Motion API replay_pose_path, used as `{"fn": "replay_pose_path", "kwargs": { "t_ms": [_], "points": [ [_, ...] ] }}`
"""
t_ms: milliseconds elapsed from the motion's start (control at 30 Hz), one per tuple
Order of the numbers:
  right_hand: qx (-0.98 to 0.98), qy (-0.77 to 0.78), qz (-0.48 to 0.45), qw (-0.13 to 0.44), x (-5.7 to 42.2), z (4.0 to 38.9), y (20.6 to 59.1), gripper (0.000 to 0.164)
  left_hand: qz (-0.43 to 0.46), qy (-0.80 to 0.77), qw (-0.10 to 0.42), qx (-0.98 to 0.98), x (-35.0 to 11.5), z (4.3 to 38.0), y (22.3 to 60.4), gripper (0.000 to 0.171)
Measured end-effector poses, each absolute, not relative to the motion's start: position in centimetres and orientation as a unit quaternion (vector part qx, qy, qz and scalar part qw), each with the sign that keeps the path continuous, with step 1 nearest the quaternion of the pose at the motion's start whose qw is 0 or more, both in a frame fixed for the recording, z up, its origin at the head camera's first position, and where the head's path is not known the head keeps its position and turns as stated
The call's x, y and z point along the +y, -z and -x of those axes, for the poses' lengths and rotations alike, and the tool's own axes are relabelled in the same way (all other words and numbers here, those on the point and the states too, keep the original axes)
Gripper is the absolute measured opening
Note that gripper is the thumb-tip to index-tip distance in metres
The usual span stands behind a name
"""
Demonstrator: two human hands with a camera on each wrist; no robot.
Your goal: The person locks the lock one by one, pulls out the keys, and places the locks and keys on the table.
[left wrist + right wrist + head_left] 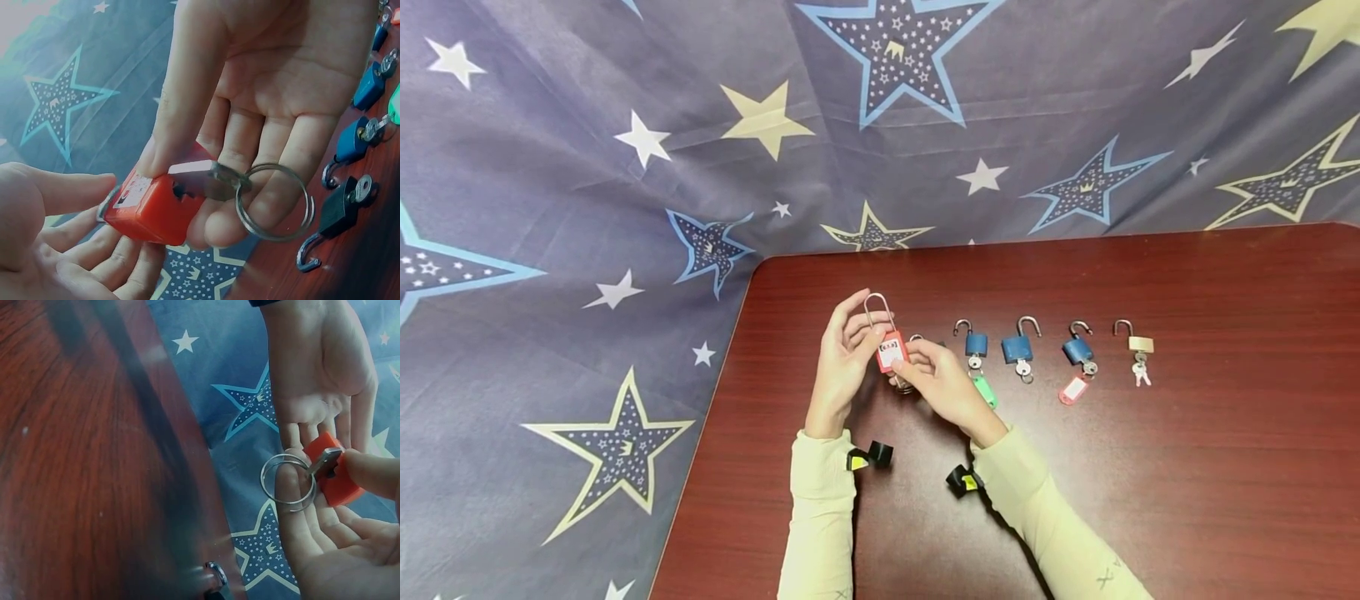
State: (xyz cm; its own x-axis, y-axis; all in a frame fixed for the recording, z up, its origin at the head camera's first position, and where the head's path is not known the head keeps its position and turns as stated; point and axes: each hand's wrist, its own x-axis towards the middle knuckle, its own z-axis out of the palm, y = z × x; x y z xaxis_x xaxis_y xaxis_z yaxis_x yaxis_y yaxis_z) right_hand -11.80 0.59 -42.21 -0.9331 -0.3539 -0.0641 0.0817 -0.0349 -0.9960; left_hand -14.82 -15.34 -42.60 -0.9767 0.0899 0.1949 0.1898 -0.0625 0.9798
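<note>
A red padlock (891,352) with a white label is held up between both hands, its silver shackle (878,308) pointing away. My left hand (838,367) grips it near the shackle end, the thumb at the top of the body. With thumb and fingers, my right hand (951,387) holds the red body, thumb on the label. A silver key (215,178) sits at the keyhole in the body's bottom end. From it hangs a metal split ring (275,201), beside the right fingers. In the head view the right hand hides most of the key.
Right of the hands lie blue padlocks (1017,348) with raised shackles and keys, then a brass padlock (1141,344). Green (984,391) and red (1073,389) key tags lie below. A dark padlock (340,209) is partly hidden in the head view. A star-patterned cloth (820,167) borders the table.
</note>
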Motion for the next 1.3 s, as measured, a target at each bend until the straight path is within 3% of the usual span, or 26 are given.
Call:
{"fn": "replay_pose_path", "kwargs": {
  "t_ms": [433,767,1100,1300],
  "points": [
    [0.683,0.710,0.102,0.138,1.0,12.0,42.0,0.028,0.103,0.703,0.025,-0.704,-15.5,14.7,42.6,0.046],
    [0.677,0.714,0.108,0.139,1.2,11.9,42.0,0.030,0.066,0.700,-0.043,-0.710,-16.2,14.5,43.0,0.044],
    [0.689,0.699,0.108,0.159,1.0,12.7,44.8,0.037,0.043,0.704,-0.004,-0.709,-17.0,14.7,43.0,0.039],
    [0.691,0.689,0.139,0.170,1.0,12.3,44.3,0.032,0.033,0.712,-0.001,-0.701,-17.2,14.7,42.8,0.040]
  ]
}}
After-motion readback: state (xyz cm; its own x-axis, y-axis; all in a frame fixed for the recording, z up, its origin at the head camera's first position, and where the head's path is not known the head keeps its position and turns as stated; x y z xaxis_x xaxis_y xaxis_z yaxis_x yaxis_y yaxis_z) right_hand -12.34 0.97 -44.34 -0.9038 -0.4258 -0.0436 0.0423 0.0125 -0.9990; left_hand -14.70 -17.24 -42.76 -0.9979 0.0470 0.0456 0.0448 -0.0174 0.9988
